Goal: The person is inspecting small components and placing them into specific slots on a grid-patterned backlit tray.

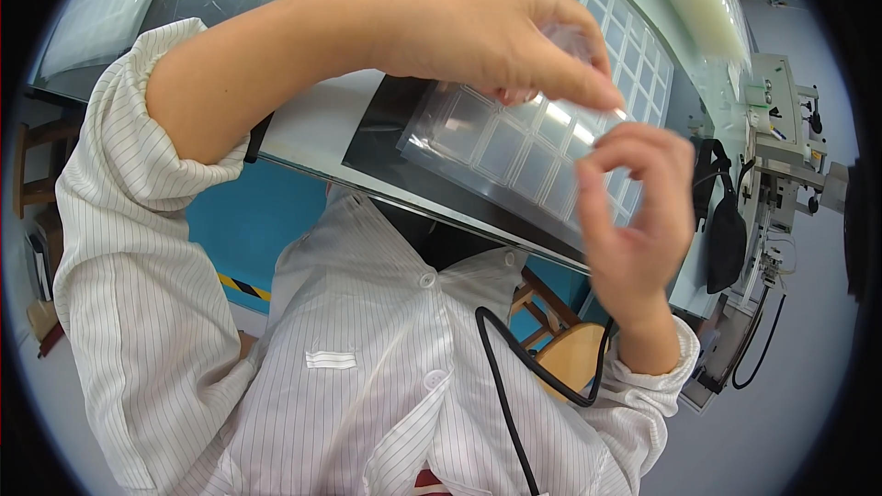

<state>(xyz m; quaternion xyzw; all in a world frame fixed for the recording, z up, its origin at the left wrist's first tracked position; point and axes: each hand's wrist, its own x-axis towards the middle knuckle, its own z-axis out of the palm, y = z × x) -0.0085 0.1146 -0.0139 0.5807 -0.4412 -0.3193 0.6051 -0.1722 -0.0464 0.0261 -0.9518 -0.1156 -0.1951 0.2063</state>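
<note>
Hands are hovering over a clear plastic tray with square pockets (514, 142) on the dark surface (386, 142); left hand (487, 32) fingers are pinching a small clear piece (570, 41), right hand (634, 211) fingers are curling apart.

The person wears a white coat (349, 312) with thin dark stripes and white snap buttons (427, 281). Its sleeves are pushed up. Right of the buttons, a black cable (501, 386) hangs over the coat.
</note>
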